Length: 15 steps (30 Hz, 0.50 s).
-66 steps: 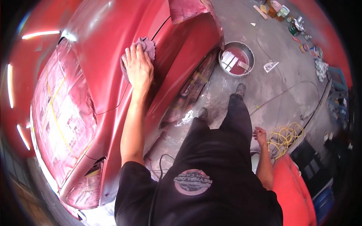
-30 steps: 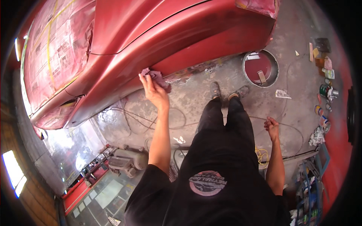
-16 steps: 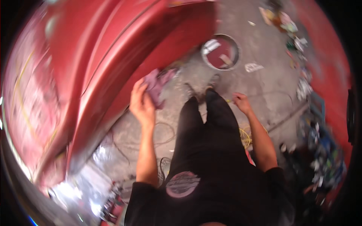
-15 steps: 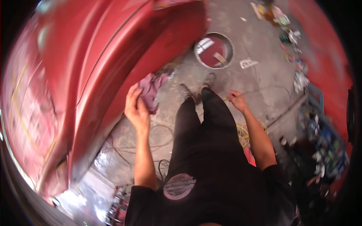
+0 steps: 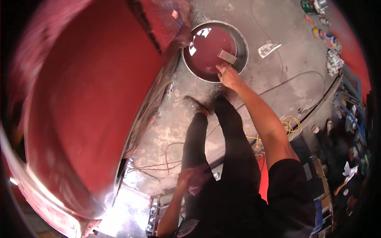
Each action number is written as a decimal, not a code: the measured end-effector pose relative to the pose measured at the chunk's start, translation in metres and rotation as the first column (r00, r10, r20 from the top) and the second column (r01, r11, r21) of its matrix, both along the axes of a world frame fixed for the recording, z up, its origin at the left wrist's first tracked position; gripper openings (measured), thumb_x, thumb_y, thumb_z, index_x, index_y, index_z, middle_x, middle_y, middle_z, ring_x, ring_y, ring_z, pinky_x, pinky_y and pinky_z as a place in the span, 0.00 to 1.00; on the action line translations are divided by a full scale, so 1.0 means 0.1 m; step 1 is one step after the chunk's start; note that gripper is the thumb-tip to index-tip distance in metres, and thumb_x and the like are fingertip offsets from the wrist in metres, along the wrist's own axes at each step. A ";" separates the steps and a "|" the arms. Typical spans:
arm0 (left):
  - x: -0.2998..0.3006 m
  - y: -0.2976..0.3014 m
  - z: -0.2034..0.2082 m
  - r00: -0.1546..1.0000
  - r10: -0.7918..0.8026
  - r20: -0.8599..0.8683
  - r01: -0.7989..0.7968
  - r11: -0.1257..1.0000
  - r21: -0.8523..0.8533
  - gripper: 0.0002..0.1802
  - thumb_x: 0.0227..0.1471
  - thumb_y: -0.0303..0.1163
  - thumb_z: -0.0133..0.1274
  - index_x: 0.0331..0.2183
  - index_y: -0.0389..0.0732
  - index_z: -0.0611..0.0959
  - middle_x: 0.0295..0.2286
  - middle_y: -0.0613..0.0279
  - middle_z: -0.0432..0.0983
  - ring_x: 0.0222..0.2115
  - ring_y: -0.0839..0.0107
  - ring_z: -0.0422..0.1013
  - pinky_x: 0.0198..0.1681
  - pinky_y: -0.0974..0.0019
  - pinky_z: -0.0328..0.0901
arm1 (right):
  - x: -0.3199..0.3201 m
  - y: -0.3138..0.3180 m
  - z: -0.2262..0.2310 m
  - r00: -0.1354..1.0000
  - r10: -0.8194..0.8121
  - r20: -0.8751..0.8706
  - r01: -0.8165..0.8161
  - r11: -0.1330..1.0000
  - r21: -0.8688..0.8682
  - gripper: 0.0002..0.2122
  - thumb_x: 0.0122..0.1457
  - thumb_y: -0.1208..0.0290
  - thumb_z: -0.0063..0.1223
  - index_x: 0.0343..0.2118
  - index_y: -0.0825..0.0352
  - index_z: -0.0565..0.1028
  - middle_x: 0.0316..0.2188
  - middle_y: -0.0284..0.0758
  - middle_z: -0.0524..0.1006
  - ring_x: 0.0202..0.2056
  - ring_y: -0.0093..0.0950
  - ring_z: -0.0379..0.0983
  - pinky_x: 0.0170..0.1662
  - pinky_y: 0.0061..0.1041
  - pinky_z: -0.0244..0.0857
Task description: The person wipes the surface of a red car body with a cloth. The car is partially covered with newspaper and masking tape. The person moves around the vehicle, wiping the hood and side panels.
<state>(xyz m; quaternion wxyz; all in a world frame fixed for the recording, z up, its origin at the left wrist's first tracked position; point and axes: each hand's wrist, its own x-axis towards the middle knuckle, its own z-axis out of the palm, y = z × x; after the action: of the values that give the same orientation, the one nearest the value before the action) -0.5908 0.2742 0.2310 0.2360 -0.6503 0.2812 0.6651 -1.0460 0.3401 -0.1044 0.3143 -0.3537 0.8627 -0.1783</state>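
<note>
A round bucket (image 5: 242, 37) of dark red liquid stands on the floor in front of my feet. A small rectangular block (image 5: 227, 56), greyish-tan, lies in it near the right side. My right hand (image 5: 229, 75) reaches over the bucket's near rim, its fingers stretched out just below the block and apart from it. Low by my left thigh, my left hand (image 5: 185, 177) is closed on a mauve cloth (image 5: 199, 181), somewhat blurred; the fingers are partly hidden by it.
A large red vehicle body panel (image 5: 91, 103) fills the left side. Dark cables (image 5: 293, 79) and a coiled yellow cord (image 5: 291, 125) lie on the concrete floor. A paper scrap (image 5: 268, 49) is right of the bucket. Cans (image 5: 331, 42) and clutter line the right wall.
My right hand has moved forward to the bucket. My left hand has drawn back from the red panel toward my thigh with the mauve cloth. The view has shifted closer to the bucket.
</note>
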 end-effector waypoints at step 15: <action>-0.02 0.19 -0.35 0.974 0.227 0.005 -0.226 0.969 0.099 0.25 0.58 0.31 0.58 0.55 0.30 0.79 0.42 0.54 0.84 0.43 0.69 0.80 0.50 0.67 0.74 | -0.82 -0.52 -1.15 0.856 -0.174 0.487 0.056 0.967 0.248 0.33 0.60 0.51 0.59 0.67 0.60 0.70 0.53 0.44 0.82 0.58 0.41 0.77 0.62 0.41 0.67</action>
<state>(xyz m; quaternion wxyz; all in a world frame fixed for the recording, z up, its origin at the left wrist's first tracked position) -0.5929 0.2929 0.1959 0.1897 -0.6637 0.1726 0.7027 -1.1285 0.2882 -0.2192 0.5556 -0.2042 0.7846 -0.1844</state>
